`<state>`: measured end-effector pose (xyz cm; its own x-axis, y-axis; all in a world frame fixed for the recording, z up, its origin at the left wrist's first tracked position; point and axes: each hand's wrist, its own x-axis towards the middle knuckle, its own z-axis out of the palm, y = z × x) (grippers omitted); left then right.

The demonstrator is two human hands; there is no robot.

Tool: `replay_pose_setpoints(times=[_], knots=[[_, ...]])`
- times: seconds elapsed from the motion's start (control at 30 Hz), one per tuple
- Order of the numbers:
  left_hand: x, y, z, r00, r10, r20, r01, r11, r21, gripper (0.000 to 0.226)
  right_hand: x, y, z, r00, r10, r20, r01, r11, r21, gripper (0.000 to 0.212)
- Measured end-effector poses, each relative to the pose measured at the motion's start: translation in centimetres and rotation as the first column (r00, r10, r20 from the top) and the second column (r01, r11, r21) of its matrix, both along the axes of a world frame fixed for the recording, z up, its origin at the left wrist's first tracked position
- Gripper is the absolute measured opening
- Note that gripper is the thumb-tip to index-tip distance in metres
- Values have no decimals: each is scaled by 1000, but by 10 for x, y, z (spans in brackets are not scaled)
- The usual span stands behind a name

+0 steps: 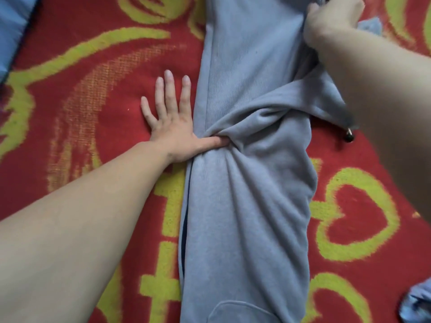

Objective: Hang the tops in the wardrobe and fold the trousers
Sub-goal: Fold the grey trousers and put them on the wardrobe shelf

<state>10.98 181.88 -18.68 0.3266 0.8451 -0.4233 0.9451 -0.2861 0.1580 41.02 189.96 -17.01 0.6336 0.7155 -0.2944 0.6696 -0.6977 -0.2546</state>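
Observation:
Grey-blue trousers [245, 194] lie lengthwise on a red and yellow blanket [93, 78], creased and bunched across the middle. My left hand [170, 120] lies flat on the blanket at the trousers' left edge, fingers straight and spread, its thumb tucked under the bunched fold. My right hand [331, 19] grips a folded-over part of the trousers at the top right, fingers curled into the cloth. A drawstring tip [349, 136] pokes out below my right forearm.
A blue cloth or cushion [11, 31] sits at the top left corner. Another blue-grey garment [417, 304] shows at the bottom right edge. The blanket spreads out on both sides of the trousers.

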Motion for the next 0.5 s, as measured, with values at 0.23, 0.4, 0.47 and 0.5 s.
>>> replay_pose_setpoints(times=[0.23,0.4,0.47,0.5], knots=[[-3,6,3,999,-1,-32,0,1000,-24,144,-26,-38,58,986,135,-102,-116,978,174,26],[0,7,3,999,-9,-34,8,1000,-30,142,-34,-107,31,895,-422,-144,372,529,763,39],[2,7,4,999,-13,-38,11,999,-43,143,-48,-136,23,853,-389,-349,519,557,648,27],[2,7,5,999,-18,-41,16,999,-52,144,-54,-148,20,814,-386,-433,578,605,548,29]])
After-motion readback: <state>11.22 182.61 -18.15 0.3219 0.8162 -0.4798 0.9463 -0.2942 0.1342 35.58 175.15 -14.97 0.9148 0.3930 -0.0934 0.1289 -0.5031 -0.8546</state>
